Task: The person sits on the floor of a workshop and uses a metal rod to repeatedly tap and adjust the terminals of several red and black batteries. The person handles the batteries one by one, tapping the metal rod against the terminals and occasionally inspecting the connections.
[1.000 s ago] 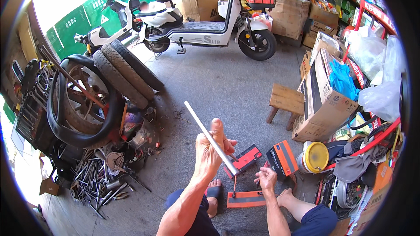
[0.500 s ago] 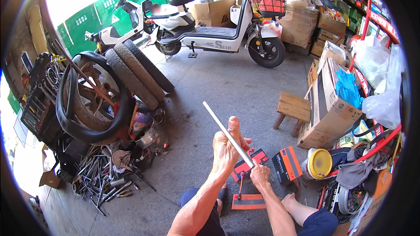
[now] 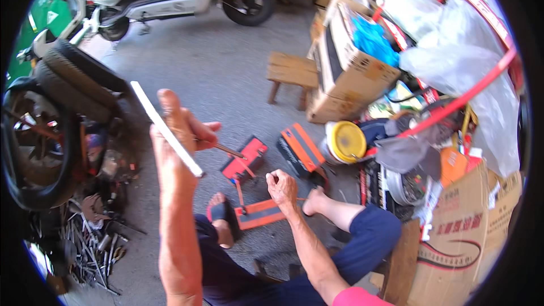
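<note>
My left hand [image 3: 178,136] is raised at centre left, thumb up, closed around a long pale, metal-looking rod [image 3: 170,139] that slants across the palm. From its fingers a thin brownish rod [image 3: 229,150] also sticks out toward the batteries. My right hand [image 3: 282,188] is lower and to the right, apart from the pale rod, fingers curled together; what they hold, if anything, I cannot make out. Around it on the floor are a red-topped battery [image 3: 247,158], an orange and black battery [image 3: 306,147] and another orange and grey battery [image 3: 262,215]. A short red lead [image 3: 240,195] runs between two of them.
A wooden stool [image 3: 292,69] and a tall carton [image 3: 345,73] stand ahead. A yellow-lidded bucket [image 3: 347,141] and a red rail [image 3: 464,99] are at the right. Tyres [image 3: 79,79] and a tool pile [image 3: 93,249] lie left; a white electric scooter [image 3: 170,5] is parked behind.
My right hand has come off the lower end of the pale rod and moved away from it. The left hand still holds the rod, farther left in the picture. The whole view has swung right and down.
</note>
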The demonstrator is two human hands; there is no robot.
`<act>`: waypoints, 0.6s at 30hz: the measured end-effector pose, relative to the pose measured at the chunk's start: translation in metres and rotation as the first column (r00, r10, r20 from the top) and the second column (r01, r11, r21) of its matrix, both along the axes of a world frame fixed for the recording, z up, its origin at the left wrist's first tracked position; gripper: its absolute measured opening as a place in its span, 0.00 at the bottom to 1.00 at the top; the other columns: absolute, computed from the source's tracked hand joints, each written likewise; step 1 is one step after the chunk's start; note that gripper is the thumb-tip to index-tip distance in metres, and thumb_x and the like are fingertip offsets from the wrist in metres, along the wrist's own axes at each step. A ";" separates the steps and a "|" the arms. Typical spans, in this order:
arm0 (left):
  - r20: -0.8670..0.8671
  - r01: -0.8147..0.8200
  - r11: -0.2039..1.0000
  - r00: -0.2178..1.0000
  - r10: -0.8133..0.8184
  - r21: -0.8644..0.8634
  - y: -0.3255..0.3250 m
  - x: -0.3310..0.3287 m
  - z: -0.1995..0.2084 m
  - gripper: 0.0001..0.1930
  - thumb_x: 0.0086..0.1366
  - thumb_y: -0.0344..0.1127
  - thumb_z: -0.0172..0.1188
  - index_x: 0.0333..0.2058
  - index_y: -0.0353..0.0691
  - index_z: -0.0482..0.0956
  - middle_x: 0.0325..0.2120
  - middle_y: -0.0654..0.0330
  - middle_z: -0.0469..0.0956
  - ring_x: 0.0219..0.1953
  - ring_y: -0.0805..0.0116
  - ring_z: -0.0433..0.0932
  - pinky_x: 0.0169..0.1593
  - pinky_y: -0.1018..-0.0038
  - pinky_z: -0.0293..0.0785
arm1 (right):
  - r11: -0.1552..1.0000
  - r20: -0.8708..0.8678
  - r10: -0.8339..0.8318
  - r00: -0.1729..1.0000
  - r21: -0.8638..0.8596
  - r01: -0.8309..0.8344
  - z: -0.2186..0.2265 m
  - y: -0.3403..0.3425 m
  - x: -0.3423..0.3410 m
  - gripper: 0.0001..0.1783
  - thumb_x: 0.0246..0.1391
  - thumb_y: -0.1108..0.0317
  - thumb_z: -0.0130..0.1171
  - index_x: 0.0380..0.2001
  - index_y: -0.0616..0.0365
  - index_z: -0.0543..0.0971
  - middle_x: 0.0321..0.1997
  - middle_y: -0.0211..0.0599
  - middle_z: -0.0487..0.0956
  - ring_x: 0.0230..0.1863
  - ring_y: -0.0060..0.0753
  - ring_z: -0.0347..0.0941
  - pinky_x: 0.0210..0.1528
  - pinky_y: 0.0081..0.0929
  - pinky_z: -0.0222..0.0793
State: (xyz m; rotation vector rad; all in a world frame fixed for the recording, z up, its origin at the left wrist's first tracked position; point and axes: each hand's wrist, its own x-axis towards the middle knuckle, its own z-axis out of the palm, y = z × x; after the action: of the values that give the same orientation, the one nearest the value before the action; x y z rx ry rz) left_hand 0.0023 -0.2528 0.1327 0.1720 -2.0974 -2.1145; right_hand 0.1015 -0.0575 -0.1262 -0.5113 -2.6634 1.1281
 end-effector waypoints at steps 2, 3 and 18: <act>-0.003 0.009 0.999 1.000 -0.009 -0.049 0.006 0.009 0.007 0.41 0.63 0.76 0.35 0.12 0.42 0.67 0.11 0.56 0.73 0.26 0.61 0.85 0.25 0.72 0.80 | 0.984 0.120 -0.180 0.976 0.010 0.180 0.003 0.019 0.042 0.23 0.58 0.52 0.57 0.20 0.62 0.77 0.21 0.52 0.78 0.26 0.59 0.76 0.30 0.48 0.68; -0.008 0.005 0.997 1.000 -0.006 -0.074 0.009 0.012 0.007 0.41 0.64 0.76 0.34 0.12 0.42 0.67 0.11 0.56 0.74 0.27 0.61 0.85 0.25 0.73 0.81 | 0.969 0.197 -0.242 0.950 0.001 0.247 -0.002 0.028 0.070 0.26 0.58 0.49 0.55 0.20 0.63 0.78 0.22 0.54 0.78 0.28 0.60 0.77 0.31 0.49 0.69; 0.003 0.081 0.996 0.997 -0.081 0.041 0.037 0.005 0.006 0.43 0.66 0.73 0.38 0.10 0.37 0.70 0.07 0.59 0.69 0.22 0.66 0.81 0.23 0.69 0.78 | -0.164 0.208 -0.504 0.838 -0.976 0.143 -0.100 0.133 0.075 0.21 0.62 0.52 0.49 0.40 0.61 0.76 0.34 0.43 0.80 0.33 0.38 0.78 0.40 0.37 0.77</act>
State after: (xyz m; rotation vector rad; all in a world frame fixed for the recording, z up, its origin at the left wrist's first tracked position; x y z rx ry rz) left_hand 0.0070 -0.2156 0.1389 0.0978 -2.0991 -2.2055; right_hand 0.1768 0.0754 -0.2265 -1.0490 -0.6896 2.5460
